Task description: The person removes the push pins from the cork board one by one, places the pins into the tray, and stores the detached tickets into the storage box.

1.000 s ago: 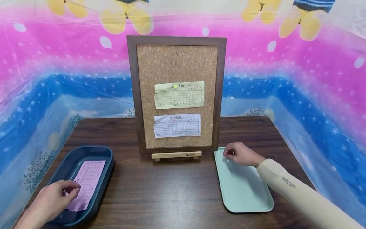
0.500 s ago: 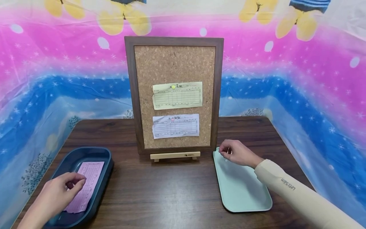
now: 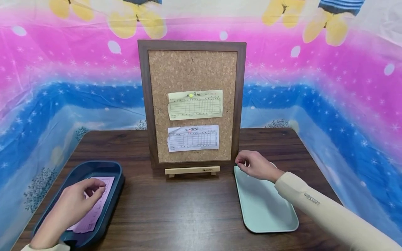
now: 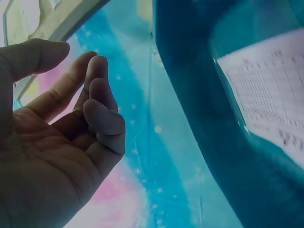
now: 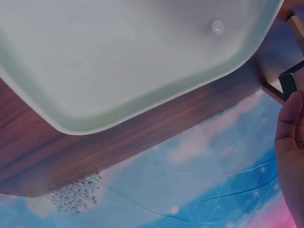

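My left hand (image 3: pixel 76 204) hovers above the dark blue tray (image 3: pixel 117 195), fingers loosely curled with nothing in them. Beneath it lies a pink receipt slip (image 3: pixel 91 216), partly covered by the hand in the head view. At the far left corner of the pale green tray (image 3: pixel 270 209), my right hand (image 3: pixel 255 165) pinches a small dark green piece (image 5: pixel 287 84) between thumb and fingertips. A round white pushpin (image 5: pixel 217 26) sits in that tray. On the framed corkboard (image 3: pixel 191 69) hang a yellow slip (image 3: pixel 195 108) with a yellow pushpin (image 3: pixel 191 95) and a white slip (image 3: pixel 193 139) with a pink pushpin (image 3: pixel 190 131).
The corkboard leans on a small wooden easel (image 3: pixel 192 170) at the back of the brown wooden table (image 3: pixel 176 209). Bright patterned cloth (image 3: pixel 282 69) surrounds the table on the back and sides.
My left hand has moved up and right over the pink slip. My right hand has shifted left and slightly up to the green tray's far corner; the dark green piece now shows at its fingertips.
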{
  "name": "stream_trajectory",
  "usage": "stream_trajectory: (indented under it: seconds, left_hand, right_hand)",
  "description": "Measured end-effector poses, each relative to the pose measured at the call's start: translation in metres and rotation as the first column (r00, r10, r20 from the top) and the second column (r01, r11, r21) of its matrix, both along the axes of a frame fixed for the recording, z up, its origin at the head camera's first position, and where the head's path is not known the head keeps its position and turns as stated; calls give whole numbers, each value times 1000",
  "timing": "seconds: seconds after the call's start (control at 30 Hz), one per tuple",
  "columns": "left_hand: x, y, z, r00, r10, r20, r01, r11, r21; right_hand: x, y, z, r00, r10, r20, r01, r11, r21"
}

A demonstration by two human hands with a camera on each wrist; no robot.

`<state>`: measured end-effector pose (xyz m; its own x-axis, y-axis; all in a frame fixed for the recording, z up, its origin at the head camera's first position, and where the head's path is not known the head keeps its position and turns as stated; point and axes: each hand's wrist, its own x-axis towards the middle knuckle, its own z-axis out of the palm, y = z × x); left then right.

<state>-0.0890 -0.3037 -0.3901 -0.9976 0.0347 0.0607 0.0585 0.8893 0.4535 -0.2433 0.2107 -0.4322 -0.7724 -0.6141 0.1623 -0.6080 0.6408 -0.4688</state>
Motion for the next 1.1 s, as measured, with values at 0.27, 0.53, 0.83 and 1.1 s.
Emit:
stream_trajectory:
  seconds: [0.27,0.53,0.83,1.1]
  left_hand:
    - [-15,18,11,999,-33,-35,34,999,24]
    - [-28,30,22,995,-37,-96,41,998,37]
    - [-45,47,31,983,-63,-173,80,993,90]
    - [-67,68,31,981,-71,-179,98,984,146]
  right_hand:
    - [-11,-15,23,997,68,-42,-68,998,6]
    - [-18,-31,48,989,89,-118,-87,996,21]
    - [-22,-50,65,961,62,-271,-71,997,-24]
    - [-25,-62,76,963,29,-267,-43,998,-49]
